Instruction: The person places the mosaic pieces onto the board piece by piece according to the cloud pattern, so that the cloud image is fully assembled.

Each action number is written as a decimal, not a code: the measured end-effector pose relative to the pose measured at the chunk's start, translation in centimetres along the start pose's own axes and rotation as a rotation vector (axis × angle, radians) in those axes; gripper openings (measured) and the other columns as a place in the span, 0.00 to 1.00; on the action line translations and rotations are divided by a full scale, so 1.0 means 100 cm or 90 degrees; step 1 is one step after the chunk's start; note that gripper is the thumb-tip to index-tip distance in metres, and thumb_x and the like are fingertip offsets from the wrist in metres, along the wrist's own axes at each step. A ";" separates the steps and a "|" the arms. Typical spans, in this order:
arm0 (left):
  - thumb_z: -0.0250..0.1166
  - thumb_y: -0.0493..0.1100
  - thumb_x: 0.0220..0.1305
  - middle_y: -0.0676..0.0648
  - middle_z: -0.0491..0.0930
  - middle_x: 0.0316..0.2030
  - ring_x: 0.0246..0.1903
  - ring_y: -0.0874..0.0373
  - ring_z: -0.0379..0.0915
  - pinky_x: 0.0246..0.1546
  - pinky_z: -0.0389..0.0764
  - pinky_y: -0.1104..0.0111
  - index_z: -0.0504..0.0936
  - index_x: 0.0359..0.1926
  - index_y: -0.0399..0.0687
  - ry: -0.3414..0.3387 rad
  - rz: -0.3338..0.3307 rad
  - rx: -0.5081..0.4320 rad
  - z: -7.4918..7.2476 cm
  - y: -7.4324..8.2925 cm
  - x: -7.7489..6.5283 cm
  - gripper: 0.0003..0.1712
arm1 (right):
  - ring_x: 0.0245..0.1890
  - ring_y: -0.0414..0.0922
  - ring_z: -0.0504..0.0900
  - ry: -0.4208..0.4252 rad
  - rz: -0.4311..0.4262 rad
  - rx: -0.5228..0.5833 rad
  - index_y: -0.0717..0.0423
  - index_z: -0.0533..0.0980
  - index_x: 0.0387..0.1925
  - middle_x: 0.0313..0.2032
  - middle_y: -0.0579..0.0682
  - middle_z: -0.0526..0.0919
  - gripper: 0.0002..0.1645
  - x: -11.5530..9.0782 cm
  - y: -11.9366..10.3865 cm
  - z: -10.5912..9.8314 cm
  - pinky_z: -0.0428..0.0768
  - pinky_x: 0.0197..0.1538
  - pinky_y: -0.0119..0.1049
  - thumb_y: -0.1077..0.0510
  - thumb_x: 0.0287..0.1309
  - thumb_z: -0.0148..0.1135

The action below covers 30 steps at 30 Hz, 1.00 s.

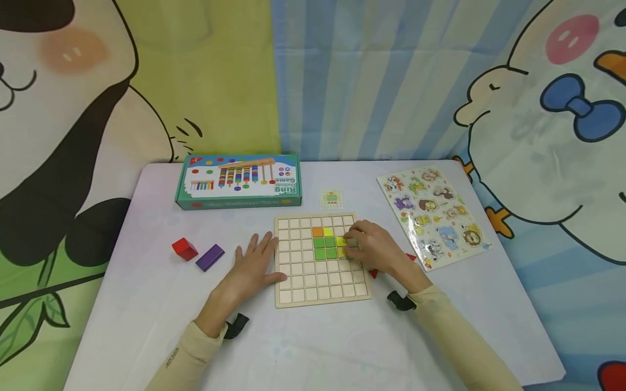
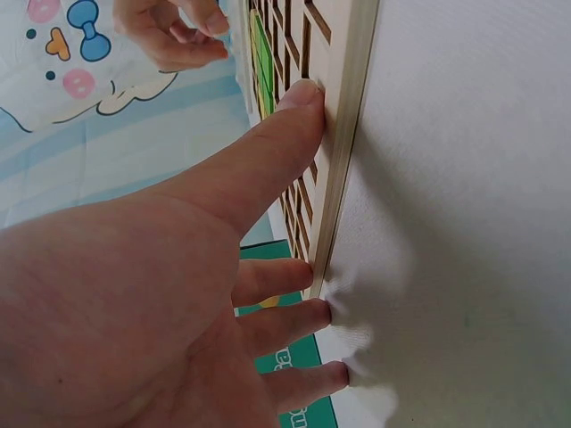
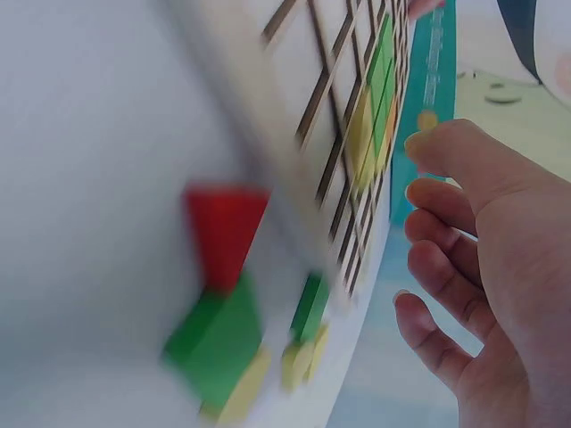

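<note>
A wooden grid board [image 1: 310,295] lies on the table. Green tiles [image 1: 319,253], an orange tile [image 1: 318,232] and yellow tiles [image 1: 328,232] sit in its squares. My left hand [image 1: 251,266] rests at the board's left edge, fingers spread, its thumb [image 2: 268,147] on the wooden rim. Over the board's right side is my right hand [image 1: 374,247], partly hiding squares there. In the right wrist view its fingers [image 3: 446,223] are loosely bent, with nothing visible between them. Beside the board on that side lie a red piece [image 3: 225,232], green pieces [image 3: 219,339] and yellow pieces [image 3: 243,388].
A small patterned card [image 1: 332,199] lies behind the board. At the back left is a green game box [image 1: 239,182]. An animal picture sheet [image 1: 432,217] lies at the right. Left of my left hand are a red block [image 1: 185,250] and a purple block [image 1: 210,258].
</note>
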<state>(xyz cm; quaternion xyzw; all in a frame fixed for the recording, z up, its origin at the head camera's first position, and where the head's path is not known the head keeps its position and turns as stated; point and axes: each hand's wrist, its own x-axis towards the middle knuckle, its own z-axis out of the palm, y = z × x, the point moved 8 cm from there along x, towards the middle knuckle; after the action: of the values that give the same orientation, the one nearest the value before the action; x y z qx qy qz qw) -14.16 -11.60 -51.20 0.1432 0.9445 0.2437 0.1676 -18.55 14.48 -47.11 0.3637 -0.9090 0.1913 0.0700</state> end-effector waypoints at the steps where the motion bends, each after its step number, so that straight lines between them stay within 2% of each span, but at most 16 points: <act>1: 0.72 0.60 0.61 0.37 0.45 0.81 0.79 0.32 0.33 0.68 0.40 0.25 0.51 0.80 0.42 -0.002 0.000 -0.001 0.000 0.000 0.000 0.58 | 0.39 0.45 0.80 0.003 0.007 -0.003 0.58 0.86 0.41 0.41 0.50 0.83 0.16 -0.004 0.004 -0.002 0.82 0.42 0.40 0.55 0.53 0.78; 8: 0.71 0.60 0.61 0.37 0.45 0.81 0.79 0.32 0.34 0.67 0.40 0.24 0.51 0.80 0.41 -0.004 0.000 0.003 -0.001 0.001 -0.001 0.58 | 0.39 0.45 0.81 0.020 0.053 -0.035 0.57 0.87 0.39 0.41 0.51 0.83 0.15 -0.030 0.030 -0.020 0.83 0.41 0.41 0.55 0.51 0.79; 17: 0.71 0.59 0.61 0.36 0.46 0.80 0.79 0.30 0.35 0.67 0.41 0.24 0.51 0.80 0.41 0.002 0.005 0.006 -0.001 0.002 -0.001 0.57 | 0.40 0.48 0.83 0.040 0.086 -0.044 0.58 0.86 0.39 0.40 0.52 0.84 0.16 -0.054 0.047 -0.036 0.84 0.42 0.44 0.55 0.50 0.79; 23: 0.71 0.59 0.61 0.35 0.46 0.80 0.78 0.30 0.35 0.66 0.41 0.23 0.52 0.80 0.41 0.004 0.006 0.009 -0.001 0.002 -0.001 0.57 | 0.38 0.47 0.83 0.052 0.104 -0.071 0.59 0.86 0.39 0.39 0.52 0.84 0.16 -0.068 0.055 -0.042 0.84 0.41 0.43 0.56 0.49 0.80; 30: 0.71 0.59 0.61 0.35 0.46 0.80 0.78 0.29 0.35 0.66 0.42 0.23 0.52 0.80 0.41 0.007 0.009 0.016 -0.001 0.001 0.001 0.57 | 0.39 0.48 0.83 0.038 0.155 -0.082 0.58 0.86 0.39 0.39 0.52 0.84 0.15 -0.092 0.068 -0.042 0.84 0.41 0.44 0.56 0.51 0.79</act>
<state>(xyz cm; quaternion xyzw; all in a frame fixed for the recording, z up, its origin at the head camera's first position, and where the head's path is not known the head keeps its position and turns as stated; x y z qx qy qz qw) -14.21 -11.50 -51.10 0.1504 0.9473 0.2338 0.1590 -16.63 26.54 -47.74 0.2395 -0.9543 0.1501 0.0965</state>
